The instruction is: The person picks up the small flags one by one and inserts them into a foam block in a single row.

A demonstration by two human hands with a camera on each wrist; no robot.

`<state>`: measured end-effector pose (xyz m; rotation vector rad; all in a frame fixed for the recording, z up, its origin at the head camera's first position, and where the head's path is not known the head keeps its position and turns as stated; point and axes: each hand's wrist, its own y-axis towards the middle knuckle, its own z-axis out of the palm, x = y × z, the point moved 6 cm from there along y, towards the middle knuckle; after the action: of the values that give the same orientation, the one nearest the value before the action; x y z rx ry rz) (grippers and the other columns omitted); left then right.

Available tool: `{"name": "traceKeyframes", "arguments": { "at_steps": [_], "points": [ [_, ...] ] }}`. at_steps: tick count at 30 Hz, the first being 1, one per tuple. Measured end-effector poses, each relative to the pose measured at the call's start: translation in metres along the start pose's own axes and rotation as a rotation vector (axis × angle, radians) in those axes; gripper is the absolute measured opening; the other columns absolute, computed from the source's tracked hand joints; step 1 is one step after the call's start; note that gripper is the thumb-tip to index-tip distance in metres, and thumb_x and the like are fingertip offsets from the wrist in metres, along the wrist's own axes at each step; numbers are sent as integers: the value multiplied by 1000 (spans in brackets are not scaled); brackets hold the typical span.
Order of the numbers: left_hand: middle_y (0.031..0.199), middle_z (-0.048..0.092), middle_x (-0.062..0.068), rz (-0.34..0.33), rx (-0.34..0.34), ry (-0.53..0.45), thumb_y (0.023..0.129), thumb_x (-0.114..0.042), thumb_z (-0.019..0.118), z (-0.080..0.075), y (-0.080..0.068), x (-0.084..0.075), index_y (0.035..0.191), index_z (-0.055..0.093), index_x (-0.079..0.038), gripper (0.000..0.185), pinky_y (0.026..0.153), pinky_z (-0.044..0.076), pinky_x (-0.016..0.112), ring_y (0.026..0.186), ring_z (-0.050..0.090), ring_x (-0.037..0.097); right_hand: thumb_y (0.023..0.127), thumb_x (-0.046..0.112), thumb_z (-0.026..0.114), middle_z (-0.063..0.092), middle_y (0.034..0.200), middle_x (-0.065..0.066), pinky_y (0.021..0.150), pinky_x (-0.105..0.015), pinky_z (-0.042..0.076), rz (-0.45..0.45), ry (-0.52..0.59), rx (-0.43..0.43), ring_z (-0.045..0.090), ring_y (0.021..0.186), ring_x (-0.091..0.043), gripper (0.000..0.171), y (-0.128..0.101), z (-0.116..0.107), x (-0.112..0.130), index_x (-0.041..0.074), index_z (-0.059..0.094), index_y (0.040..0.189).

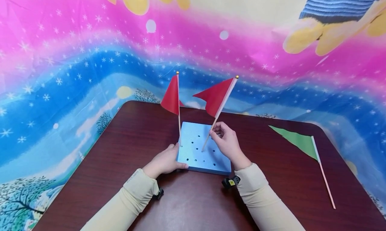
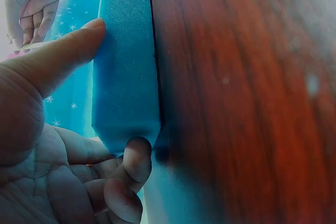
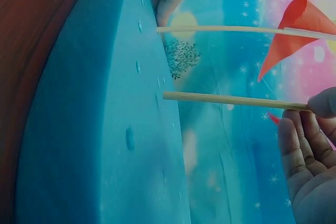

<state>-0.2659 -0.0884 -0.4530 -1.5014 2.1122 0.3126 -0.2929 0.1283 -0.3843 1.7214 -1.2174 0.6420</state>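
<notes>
Right hand point(image 1: 228, 144) pinched tilted red flag point(image 1: 215, 96), stick tip at foam block point(image 1: 193, 137) mid-table; left hand point(image 1: 164, 161) gripped block's left edge.

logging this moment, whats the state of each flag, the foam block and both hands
first red flag: upright, standing in the foam block
second red flag: tilted, tip at a hole
green flag: lying flat on the table
foam block: flat on table
left hand: grips block edge
right hand: pinches second flag's stick
</notes>
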Motion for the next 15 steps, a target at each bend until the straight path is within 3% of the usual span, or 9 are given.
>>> {"name": "traceKeyframes", "arguments": {
  "at_steps": [15],
  "points": [
    [128,56,19,-3,-2,2,82,-44,87,-1,0,0,155,36,9,104,94,50,45,108,59,28,98,5,69,70,98,-12,78,-28,55,7,4,-9,69,87,-25,14,2,13,2,-2,66,110]
  ]
}}
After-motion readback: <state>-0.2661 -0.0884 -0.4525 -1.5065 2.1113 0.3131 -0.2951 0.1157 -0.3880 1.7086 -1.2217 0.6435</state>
